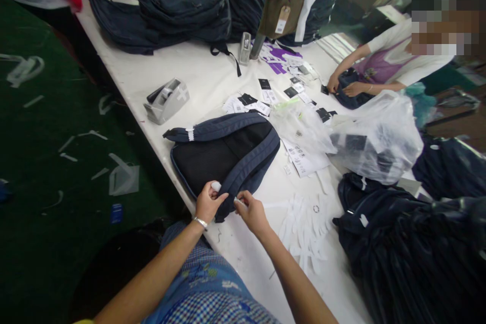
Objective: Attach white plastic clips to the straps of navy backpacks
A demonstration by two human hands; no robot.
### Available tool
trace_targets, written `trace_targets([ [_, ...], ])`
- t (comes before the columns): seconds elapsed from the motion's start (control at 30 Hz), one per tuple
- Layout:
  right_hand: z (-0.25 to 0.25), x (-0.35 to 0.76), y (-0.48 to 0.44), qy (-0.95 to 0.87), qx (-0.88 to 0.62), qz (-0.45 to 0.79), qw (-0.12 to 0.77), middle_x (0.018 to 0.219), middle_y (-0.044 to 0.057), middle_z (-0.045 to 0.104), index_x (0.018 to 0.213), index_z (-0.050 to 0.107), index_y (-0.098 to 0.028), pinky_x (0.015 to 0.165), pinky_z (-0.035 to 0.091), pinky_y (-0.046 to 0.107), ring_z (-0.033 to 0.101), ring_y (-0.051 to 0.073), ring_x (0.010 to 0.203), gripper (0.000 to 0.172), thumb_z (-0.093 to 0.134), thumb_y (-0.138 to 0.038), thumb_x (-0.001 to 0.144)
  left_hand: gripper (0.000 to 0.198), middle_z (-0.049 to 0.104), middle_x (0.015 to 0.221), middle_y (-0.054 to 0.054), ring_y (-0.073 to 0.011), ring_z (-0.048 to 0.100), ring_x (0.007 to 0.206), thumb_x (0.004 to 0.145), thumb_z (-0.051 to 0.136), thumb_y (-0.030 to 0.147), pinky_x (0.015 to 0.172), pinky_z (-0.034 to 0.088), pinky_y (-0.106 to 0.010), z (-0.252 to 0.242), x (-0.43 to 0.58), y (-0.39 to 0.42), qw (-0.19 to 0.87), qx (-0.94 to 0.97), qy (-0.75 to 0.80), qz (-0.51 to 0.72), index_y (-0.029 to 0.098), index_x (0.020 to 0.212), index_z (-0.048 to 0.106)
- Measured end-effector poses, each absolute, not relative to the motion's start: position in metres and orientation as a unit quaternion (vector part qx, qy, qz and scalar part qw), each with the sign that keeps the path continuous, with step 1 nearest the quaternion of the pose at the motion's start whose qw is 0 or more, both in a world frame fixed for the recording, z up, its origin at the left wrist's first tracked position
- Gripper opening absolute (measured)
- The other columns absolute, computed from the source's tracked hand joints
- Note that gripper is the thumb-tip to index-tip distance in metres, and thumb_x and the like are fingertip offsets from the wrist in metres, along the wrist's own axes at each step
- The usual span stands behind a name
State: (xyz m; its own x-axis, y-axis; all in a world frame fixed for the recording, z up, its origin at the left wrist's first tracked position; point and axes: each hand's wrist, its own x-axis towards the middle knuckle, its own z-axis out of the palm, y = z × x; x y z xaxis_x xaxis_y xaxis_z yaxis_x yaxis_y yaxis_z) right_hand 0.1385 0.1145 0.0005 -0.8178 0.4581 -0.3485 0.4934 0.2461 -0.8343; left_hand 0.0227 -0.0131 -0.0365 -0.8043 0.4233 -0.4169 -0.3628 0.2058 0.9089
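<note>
A navy backpack (205, 162) lies on the white table with its black back panel and both shoulder straps facing up. One strap has a white band (190, 134) wrapped round its end. At the near strap (243, 164), my left hand (208, 206) is closed on a white strip (215, 186) at the strap's left side. My right hand (252, 212), fingers pinched, grips a white end on the other side of that strap. Whether both white ends belong to one strip is hidden behind the strap. Loose white strips (304, 233) lie to the right of my right hand.
Grey tape dispensers (167, 100) stand on the table. Tags (248, 104), plastic bags (379, 136) and a handwritten sheet (304, 157) lie beyond the backpack. Dark backpacks are heaped at the back (182, 5) and right (410, 248). A co-worker (391, 58) handles dark fabric across the table.
</note>
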Motion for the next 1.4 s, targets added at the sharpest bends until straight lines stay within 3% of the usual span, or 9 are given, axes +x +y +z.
trace_targets([
  [0.1, 0.001, 0.139, 0.121, 0.737, 0.228, -0.633, 0.062, 0.087, 0.003, 0.069, 0.104, 0.061, -0.02, 0.07, 0.05, 0.027, 0.065, 0.015, 0.074, 0.023, 0.049, -0.025, 0.085, 0.037, 0.065, 0.078, -0.001, -0.0158, 0.064, 0.076, 0.062, 0.075, 0.033, 0.074, 0.054, -0.03, -0.04, 0.023, -0.014, 0.291, 0.032, 0.736, 0.61, 0.019, 0.089, 0.054],
  [0.2, -0.002, 0.137, 0.132, 0.749, 0.168, -0.635, 0.086, 0.094, 0.003, 0.068, 0.117, 0.059, -0.022, 0.075, 0.051, 0.029, 0.064, 0.015, 0.08, 0.034, 0.049, -0.019, 0.085, 0.036, 0.064, 0.078, 0.0, -0.0155, 0.063, 0.075, 0.062, 0.075, 0.035, 0.072, 0.053, -0.029, -0.039, 0.024, -0.014, 0.27, 0.043, 0.757, 0.593, 0.019, 0.088, 0.055],
  [0.37, 0.0, 0.122, 0.134, 0.858, 0.167, -0.485, 0.014, 0.097, 0.005, 0.064, 0.092, 0.072, -0.025, 0.082, 0.048, 0.03, 0.06, 0.017, 0.088, 0.017, 0.057, -0.027, 0.085, 0.039, 0.065, 0.084, -0.002, -0.0176, 0.063, 0.079, 0.064, 0.073, 0.039, 0.069, 0.053, -0.029, -0.037, 0.022, -0.016, 0.242, 0.069, 0.808, 0.533, 0.021, 0.095, 0.056],
  [0.6, -0.024, 0.097, 0.103, 0.772, 0.27, -0.575, -0.001, 0.079, 0.003, 0.064, 0.092, 0.072, -0.021, 0.059, 0.049, 0.026, 0.057, 0.012, 0.058, 0.026, 0.054, -0.039, 0.086, 0.028, 0.066, 0.08, -0.001, -0.0168, 0.065, 0.073, 0.07, 0.066, 0.03, 0.068, 0.053, -0.029, -0.039, 0.02, -0.017, 0.238, 0.109, 0.863, 0.432, 0.023, 0.095, 0.056],
  [0.77, -0.033, 0.094, 0.099, 0.807, 0.286, -0.517, -0.007, 0.082, 0.003, 0.068, 0.092, 0.072, -0.023, 0.061, 0.045, 0.025, 0.057, 0.014, 0.066, 0.025, 0.056, -0.04, 0.084, 0.03, 0.069, 0.088, -0.003, -0.019, 0.068, 0.082, 0.071, 0.066, 0.029, 0.073, 0.055, -0.03, -0.031, 0.012, -0.027, 0.29, 0.138, 0.81, 0.491, 0.02, 0.098, 0.058],
  [0.93, -0.031, 0.094, 0.099, 0.815, 0.299, -0.497, -0.003, 0.08, 0.001, 0.069, 0.089, 0.072, -0.023, 0.06, 0.042, 0.025, 0.057, 0.014, 0.065, 0.028, 0.055, -0.045, 0.084, 0.031, 0.072, 0.1, -0.007, -0.0212, 0.068, 0.095, 0.082, 0.055, 0.038, 0.087, 0.053, -0.033, -0.021, 0.006, -0.04, 0.33, 0.159, 0.771, 0.521, 0.018, 0.105, 0.063],
  [1.13, -0.026, 0.092, 0.096, 0.816, 0.316, -0.483, 0.011, 0.08, 0.001, 0.069, 0.085, 0.072, -0.023, 0.059, 0.041, 0.024, 0.058, 0.014, 0.066, 0.029, 0.056, -0.047, 0.083, 0.024, 0.075, 0.09, -0.005, -0.0215, 0.07, 0.09, 0.079, 0.058, 0.037, 0.078, 0.055, -0.029, -0.017, 0.013, -0.038, 0.255, 0.126, 0.819, 0.499, 0.02, 0.095, 0.063],
  [1.4, -0.019, 0.09, 0.097, 0.818, 0.323, -0.475, 0.024, 0.076, 0.001, 0.069, 0.08, 0.073, -0.024, 0.056, 0.039, 0.025, 0.057, 0.014, 0.064, 0.025, 0.058, -0.044, 0.081, 0.022, 0.074, 0.084, -0.005, -0.0209, 0.071, 0.083, 0.079, 0.059, 0.042, 0.072, 0.055, -0.027, -0.015, 0.019, -0.04, 0.246, 0.098, 0.822, 0.504, 0.021, 0.086, 0.059],
])
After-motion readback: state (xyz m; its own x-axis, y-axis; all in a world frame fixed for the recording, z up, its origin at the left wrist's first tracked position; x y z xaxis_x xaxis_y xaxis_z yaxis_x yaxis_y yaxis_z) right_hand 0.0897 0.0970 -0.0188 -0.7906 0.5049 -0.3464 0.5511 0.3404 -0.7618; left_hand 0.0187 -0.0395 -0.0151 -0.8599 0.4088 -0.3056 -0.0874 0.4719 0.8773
